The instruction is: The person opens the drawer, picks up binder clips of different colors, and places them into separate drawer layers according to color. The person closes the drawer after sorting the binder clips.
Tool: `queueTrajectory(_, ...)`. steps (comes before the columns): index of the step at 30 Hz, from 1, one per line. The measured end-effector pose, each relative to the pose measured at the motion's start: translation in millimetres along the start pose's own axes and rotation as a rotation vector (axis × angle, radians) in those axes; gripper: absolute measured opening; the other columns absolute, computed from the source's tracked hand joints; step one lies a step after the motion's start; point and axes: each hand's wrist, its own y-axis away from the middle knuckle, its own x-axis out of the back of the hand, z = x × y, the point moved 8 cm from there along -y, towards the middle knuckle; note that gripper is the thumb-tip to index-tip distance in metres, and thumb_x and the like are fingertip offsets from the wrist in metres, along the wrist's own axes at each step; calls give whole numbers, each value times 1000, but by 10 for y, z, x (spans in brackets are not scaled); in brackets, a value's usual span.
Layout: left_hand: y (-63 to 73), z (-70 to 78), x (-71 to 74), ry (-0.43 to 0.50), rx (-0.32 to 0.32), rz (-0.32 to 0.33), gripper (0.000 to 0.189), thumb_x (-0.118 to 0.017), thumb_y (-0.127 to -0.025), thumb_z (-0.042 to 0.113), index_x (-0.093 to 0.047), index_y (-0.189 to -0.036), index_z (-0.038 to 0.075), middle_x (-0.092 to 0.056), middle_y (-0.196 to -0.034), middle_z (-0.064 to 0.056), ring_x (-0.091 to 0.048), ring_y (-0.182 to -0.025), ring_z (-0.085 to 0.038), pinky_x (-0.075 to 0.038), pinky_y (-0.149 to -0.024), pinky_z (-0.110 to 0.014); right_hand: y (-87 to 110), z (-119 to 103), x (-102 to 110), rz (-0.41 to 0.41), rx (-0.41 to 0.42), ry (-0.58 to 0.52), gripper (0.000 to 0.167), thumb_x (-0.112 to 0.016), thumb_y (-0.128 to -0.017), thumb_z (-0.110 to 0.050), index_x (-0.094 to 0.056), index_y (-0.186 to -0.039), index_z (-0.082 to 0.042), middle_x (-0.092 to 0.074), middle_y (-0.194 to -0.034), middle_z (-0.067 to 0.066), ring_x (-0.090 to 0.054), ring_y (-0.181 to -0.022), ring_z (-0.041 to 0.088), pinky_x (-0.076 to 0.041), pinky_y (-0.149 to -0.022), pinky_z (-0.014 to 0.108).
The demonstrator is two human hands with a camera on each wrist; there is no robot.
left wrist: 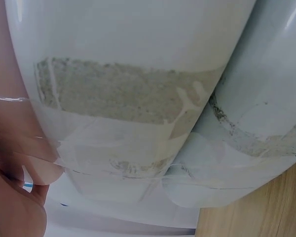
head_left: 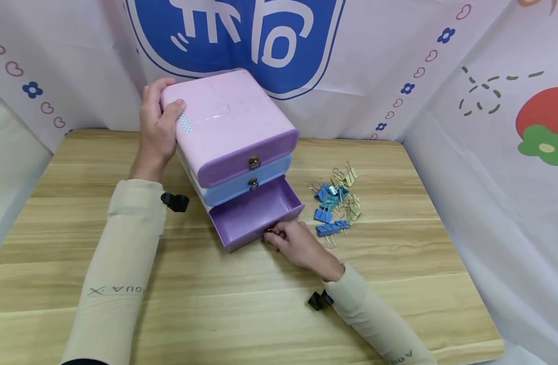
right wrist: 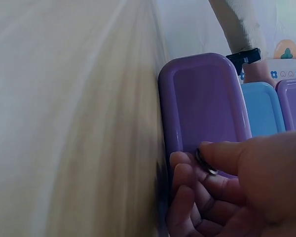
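Note:
A small three-drawer storage box (head_left: 233, 116) stands on the table, its top pink, with purple, blue and purple drawers. Its bottom drawer (head_left: 256, 213) is pulled out, and no contents show inside. My left hand (head_left: 158, 119) grips the box's back left corner, thumb on top. The left wrist view has the box's pale side (left wrist: 133, 39) with strips of worn tape close up. With thumb and fingers, my right hand (head_left: 297, 243) pinches the ring pull (right wrist: 205, 164) on the purple drawer front (right wrist: 207, 103). The upper two drawers are closed.
Several binder clips (head_left: 331, 203) in blue, teal and pale yellow lie in a loose pile right of the box. Behind the wooden table (head_left: 206, 304) hangs a printed white cloth (head_left: 361, 61) with a blue emblem. Another cloth hangs along the right side.

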Motion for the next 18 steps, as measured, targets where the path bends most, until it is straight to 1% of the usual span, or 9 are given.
queueTrajectory(3,3,3,-4,9,-10,6,47,-49,-100,22,-57,-144,9,-45,-122,13,-42,-118,-6,-33,-105,-25,15,18,0,1,-3,12,29,-65,-105,-29,-72,-80,-15,-68,-71,-3,-49,-57,7,-42,-56,24)
queueTrajectory(7,-7,-5,3,12,-16,12,46,-49,-99,22,-58,-143,12,-45,-121,14,-42,-118,-5,-34,-105,-25,32,18,5,0,-2,2,28,-65,-105,-28,-72,-82,-14,-68,-73,-2,-50,-58,7,-42,-57,23)
queueTrajectory(11,-10,-21,12,7,-17,18,46,-49,-99,22,-59,-143,12,-45,-121,14,-43,-118,-5,-33,-104,-25,64,25,5,6,3,3,29,-68,-104,-30,-71,-79,-15,-65,-69,-4,-49,-57,7,-41,-57,23)
queueTrajectory(15,-9,-31,0,2,-12,11,45,-49,-100,22,-58,-143,13,-45,-123,13,-43,-119,-6,-33,-105,-25,126,34,25,23,22,6,27,-72,-100,-31,-70,-78,-17,-63,-69,-7,-53,-59,6,-45,-58,23)
queueTrajectory(18,-9,-26,-9,0,-11,6,46,-48,-101,23,-57,-145,13,-45,-124,13,-42,-119,-6,-33,-106,-25,181,28,75,42,50,26,20,-74,-99,-30,-73,-83,-18,-68,-75,-8,-59,-64,4,-51,-62,22)
